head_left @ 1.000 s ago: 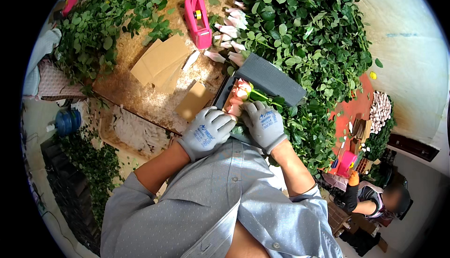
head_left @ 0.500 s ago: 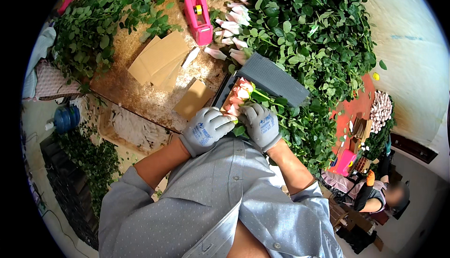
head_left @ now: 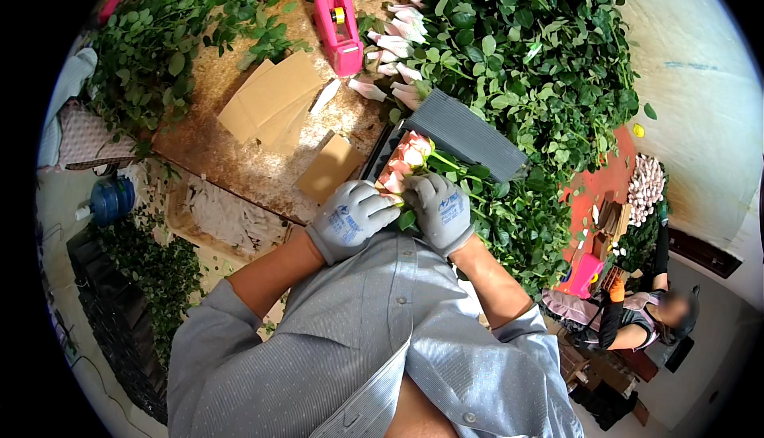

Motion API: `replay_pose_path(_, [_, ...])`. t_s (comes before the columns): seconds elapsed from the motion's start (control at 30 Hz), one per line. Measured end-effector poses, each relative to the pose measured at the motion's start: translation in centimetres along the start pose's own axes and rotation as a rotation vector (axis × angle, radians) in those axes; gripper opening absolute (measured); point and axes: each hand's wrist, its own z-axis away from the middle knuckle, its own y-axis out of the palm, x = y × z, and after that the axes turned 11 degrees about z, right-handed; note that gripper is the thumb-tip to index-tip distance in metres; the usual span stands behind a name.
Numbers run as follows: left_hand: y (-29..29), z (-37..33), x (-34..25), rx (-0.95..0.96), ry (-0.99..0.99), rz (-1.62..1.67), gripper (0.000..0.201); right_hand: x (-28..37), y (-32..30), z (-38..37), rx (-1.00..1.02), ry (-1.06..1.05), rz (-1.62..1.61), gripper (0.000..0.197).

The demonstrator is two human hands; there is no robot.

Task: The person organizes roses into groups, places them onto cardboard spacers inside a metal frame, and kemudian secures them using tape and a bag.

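Left hand [head_left: 348, 219] and right hand [head_left: 442, 214] curl in at the near end of the roses [head_left: 407, 157], left of the board [head_left: 465, 132]; finger grip, can't tell; over-squeezing could bruise those roses!

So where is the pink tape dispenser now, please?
In the head view, the pink tape dispenser is near the top, just left of the pale sleeves, beyond the cardboard sheets.
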Motion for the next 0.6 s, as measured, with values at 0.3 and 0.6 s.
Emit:
replay_pose_path(0.3, [-2.2, -1.4, -1.4, -0.024, -0.099, 0.061, 0.026, -0.1, -2.1, 0.0, 0.053, -0.008, 0.006, 0.021])
replay_pose_path(0.6, [-3.5, -5.3, 2.4, 0.01, -0.338, 0.03, 0.021, 0.7, -1.8, -0.3, 0.101, 0.11, 0.154, 0.025])
